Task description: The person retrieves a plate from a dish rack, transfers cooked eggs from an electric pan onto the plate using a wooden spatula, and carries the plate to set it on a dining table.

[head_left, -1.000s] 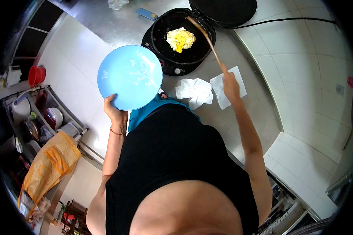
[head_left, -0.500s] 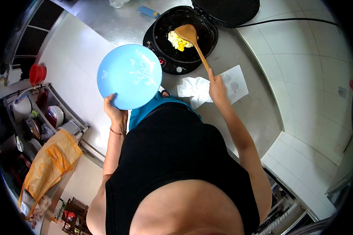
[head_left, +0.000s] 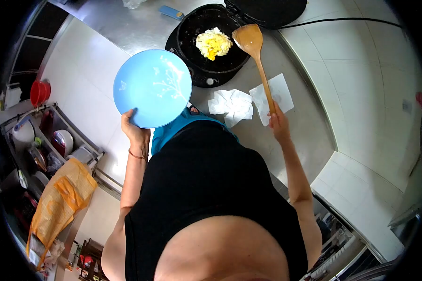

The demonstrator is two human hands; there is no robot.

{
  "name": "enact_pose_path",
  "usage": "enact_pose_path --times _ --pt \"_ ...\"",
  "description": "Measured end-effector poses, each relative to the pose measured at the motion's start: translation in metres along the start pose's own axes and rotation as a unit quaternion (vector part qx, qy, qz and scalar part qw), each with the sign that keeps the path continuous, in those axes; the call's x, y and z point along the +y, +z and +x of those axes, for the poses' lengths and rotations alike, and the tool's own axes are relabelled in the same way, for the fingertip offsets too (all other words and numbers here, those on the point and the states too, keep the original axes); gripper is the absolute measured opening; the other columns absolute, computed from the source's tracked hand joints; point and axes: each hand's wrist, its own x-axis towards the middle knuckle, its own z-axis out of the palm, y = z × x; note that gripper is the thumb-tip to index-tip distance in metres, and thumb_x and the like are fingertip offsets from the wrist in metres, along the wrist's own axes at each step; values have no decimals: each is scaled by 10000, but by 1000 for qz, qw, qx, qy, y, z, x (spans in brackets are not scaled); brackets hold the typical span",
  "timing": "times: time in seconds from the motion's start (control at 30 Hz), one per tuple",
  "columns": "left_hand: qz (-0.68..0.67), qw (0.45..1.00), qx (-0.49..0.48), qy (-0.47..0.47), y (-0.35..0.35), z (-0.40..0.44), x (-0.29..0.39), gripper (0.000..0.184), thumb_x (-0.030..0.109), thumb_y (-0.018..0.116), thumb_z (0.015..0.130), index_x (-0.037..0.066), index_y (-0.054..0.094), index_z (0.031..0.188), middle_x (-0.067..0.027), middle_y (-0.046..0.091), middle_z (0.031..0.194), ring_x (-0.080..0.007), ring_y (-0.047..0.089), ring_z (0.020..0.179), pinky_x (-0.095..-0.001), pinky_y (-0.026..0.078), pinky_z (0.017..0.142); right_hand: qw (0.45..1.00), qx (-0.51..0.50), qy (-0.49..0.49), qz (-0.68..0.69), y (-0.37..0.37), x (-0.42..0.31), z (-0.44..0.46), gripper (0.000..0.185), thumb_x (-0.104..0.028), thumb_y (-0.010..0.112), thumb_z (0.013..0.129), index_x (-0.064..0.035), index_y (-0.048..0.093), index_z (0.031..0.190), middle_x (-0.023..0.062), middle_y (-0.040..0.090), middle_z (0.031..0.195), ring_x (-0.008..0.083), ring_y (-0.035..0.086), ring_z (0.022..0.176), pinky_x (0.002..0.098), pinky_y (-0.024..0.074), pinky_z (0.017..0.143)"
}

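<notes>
My left hand (head_left: 135, 131) grips the near rim of a light blue plate (head_left: 150, 91) with a white branch pattern, thumb on top; no food lies on it. In my right hand (head_left: 279, 122) is the handle of a wooden spatula (head_left: 251, 41), its blade raised at the right edge of a black electric pan (head_left: 192, 42). A yellow and white fried egg (head_left: 214, 43) lies in the pan, apart from the spatula. Below the pan, a crumpled white tissue (head_left: 232, 104) and a flat white paper sheet (head_left: 280, 91) rest on the steel counter.
The pan's black lid (head_left: 267, 11) stands open at the back, near a black cable (head_left: 342, 19) along the tiled wall. A blue-handled tool (head_left: 170, 12) lies left of the pan. A dish rack (head_left: 56, 112) with bowls and an orange cloth (head_left: 63, 199) stand at the left.
The spatula has come off the egg and moved right, out over the pan's edge, with my right hand. The egg now shows whole. The plate stays nearly in place.
</notes>
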Motion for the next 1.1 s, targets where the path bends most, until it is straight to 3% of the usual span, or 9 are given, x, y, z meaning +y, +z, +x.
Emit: enact_pose_path --times 0.13,0.33,0.43,0.53,0.63,0.73,0.83,0.93,1.1 --pt "-13 1000 -13 -3 1 3 0 317 200 471 733 16 485 990 -80 517 948 -219 503 899 -342 412 798 990 -68 95 75 -31 -20 4 369 -125 412 885 -41 409 1244 13 490 730 50 397 459 195 367 411" --pt "-16 1000 -10 9 3 1 2 322 191 469 729 11 483 996 -84 518 947 -223 504 904 -346 415 804 964 -153 208 65 -48 -67 2 361 -122 413 888 -46 414 1241 7 477 723 57 382 447 190 359 403" --pt "-12 1000 -6 17 0 2 2 318 186 466 727 11 483 993 -84 517 947 -224 505 901 -348 415 806 969 -157 190 24 -50 -69 5 349 -114 428 875 -44 445 1217 42 501 712 100 422 478 234 390 445" --pt "-22 1000 -6 14 -7 7 -2 296 179 477 719 15 496 965 -82 521 925 -226 507 886 -351 413 813 971 -108 -53 -209 -42 -74 30 338 -106 436 860 -49 475 1192 96 520 695 153 473 540 285 424 528" --pt "-22 999 -10 23 -4 4 1 286 177 486 711 17 502 947 -79 521 906 -227 507 872 -352 415 813 955 -160 -121 -220 -40 -88 65 372 -71 416 860 -125 462 1226 40 482 667 92 420 488 216 389 470" --pt "-16 1000 -6 22 1 -2 2 271 175 485 708 19 500 929 -76 518 889 -226 508 864 -352 419 805 916 -225 -94 -318 -34 -126 101 380 -93 415 859 -164 464 1229 36 477 644 92 434 491 228 405 456" --pt "-17 1000 -8 19 -4 1 -1 291 180 469 713 21 487 957 -76 513 914 -221 506 889 -349 423 802 885 -297 1 -358 -25 -165 138 358 -148 424 867 -168 468 1222 47 525 649 127 470 478 274 430 470" --pt "-17 999 -3 28 -9 2 -5 306 184 464 715 27 480 977 -75 507 936 -218 505 901 -351 424 803 881 -317 -17 -351 -28 -172 182 356 -155 410 871 -216 478 1215 8 457 586 87 419 428 230 406 394" --pt "-30 998 24 43 -7 -2 -8 248 183 482 712 23 495 901 -74 518 867 -222 522 843 -349 439 781 844 -319 -7 -432 -51 -190 218 355 -109 407 859 -192 505 1190 9 423 536 83 386 367 230 362 329"
